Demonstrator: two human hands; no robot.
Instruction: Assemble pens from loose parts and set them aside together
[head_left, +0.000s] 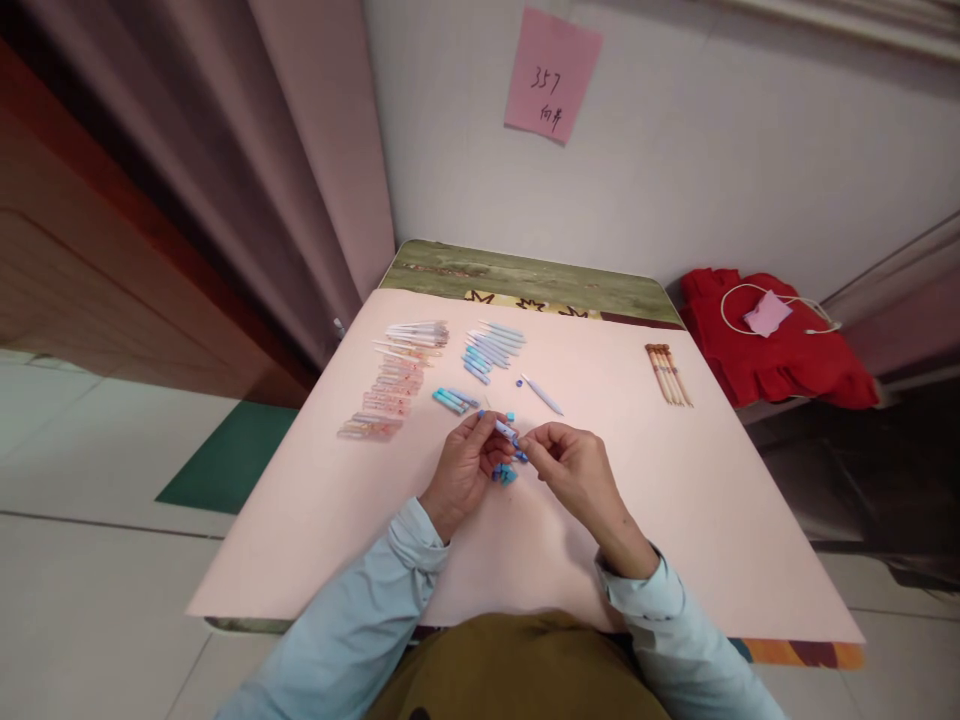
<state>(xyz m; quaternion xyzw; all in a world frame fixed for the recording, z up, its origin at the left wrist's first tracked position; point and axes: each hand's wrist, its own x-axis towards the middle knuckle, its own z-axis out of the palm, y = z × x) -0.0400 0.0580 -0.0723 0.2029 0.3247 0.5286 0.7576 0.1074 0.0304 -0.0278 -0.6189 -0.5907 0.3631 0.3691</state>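
Both hands meet over the near middle of the surface (675,520), which is covered with a pink sheet. The left hand (466,462) has its fingers closed around a blue pen (504,429), held a little above the sheet. The right hand (570,468) pinches the pen's end with its fingers pressed together. It may be working a small part there, but that bit is too small to tell.

A few little blue caps (505,474) lie right under the hands.

To do this well, I think the left hand should hold the pen still while the right hand does the small work. The part should go straight along the pen, not bent to one side. Keeping low over the sheet would stop a dropped piece from rolling away.

A bit farther off lies one loose pen (541,394), then a heap of blue pens (491,350). To the left are rows of pink pens (390,395). Well apart on the right sit some brown pencils (668,373).
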